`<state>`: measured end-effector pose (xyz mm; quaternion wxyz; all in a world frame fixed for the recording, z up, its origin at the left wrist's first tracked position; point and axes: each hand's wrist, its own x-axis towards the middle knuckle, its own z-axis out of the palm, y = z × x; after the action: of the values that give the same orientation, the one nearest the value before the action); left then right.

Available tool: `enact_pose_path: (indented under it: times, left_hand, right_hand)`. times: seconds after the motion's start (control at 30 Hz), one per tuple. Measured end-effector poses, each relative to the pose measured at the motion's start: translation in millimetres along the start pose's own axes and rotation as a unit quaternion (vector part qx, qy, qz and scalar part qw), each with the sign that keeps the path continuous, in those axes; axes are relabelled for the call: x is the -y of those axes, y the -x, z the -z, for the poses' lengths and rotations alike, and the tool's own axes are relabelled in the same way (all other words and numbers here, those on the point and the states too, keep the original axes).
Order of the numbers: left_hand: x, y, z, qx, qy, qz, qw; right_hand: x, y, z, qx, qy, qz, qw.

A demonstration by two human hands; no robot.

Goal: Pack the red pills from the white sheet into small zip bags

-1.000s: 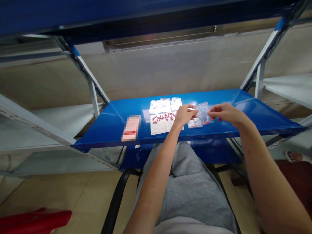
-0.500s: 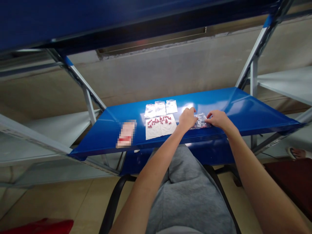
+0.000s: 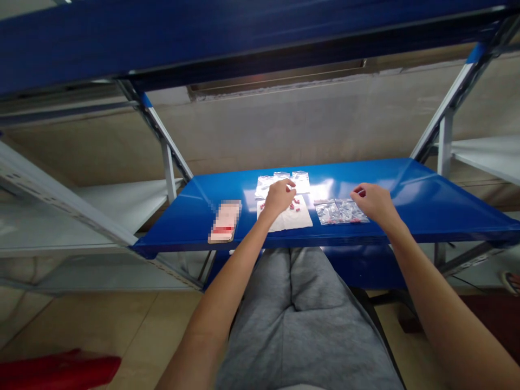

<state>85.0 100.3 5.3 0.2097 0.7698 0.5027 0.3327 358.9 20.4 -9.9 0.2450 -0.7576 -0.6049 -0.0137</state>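
White sheet (image 3: 292,219): one, bearing red pieces (image 3: 298,209), too hidden to count.
Far bags (image 3: 300,182): three, beyond the sheet.
Right bags (image 3: 351,209): two, side by side, red pieces probably inside, along the near edge.
Left hand (image 3: 279,197): over the sheet, fingers curled; grip unclear.
Right hand (image 3: 374,199): beside the right bags, fingertips together; cannot tell whether grasping.

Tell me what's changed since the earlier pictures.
The left hand has let go of the clear bags and moved left, over the white sheet with red pieces. The bags now lie flat; the right hand is by their right end, contact unclear. The three back bags stayed put.
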Motion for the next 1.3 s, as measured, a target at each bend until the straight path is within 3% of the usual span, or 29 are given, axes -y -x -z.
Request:
enact_pose_path:
  times: [0.17,0.3,0.43,0.77,1.1,1.3]
  left_hand:
    - [31,-39,32,-0.031,-0.067,0.08,0.994]
    - [33,-56,28,-0.023,-0.093,0.113,0.989]
    - [30,-58,20,-0.01,-0.119,0.14,0.983]
    - [35,-58,15,0.017,-0.112,0.188,0.975]
    - [33,-55,17,-0.047,-0.08,0.173,0.981]
    - [24,-45,37,-0.089,-0.034,0.155,0.983]
  right_hand:
    - [64,-32,-22,0.031,-0.082,0.034,0.996]
    - [108,-62,-46,0.083,-0.107,0.035,0.99]
    - [134,-73,-62,0.108,-0.127,0.048,0.985]
    - [158,-70,-73,0.157,-0.207,0.006,0.966]
    - [164,-72,-74,0.154,-0.326,-0.066,0.93]
    - [168,-65,-65,0.114,-0.385,-0.072,0.913]
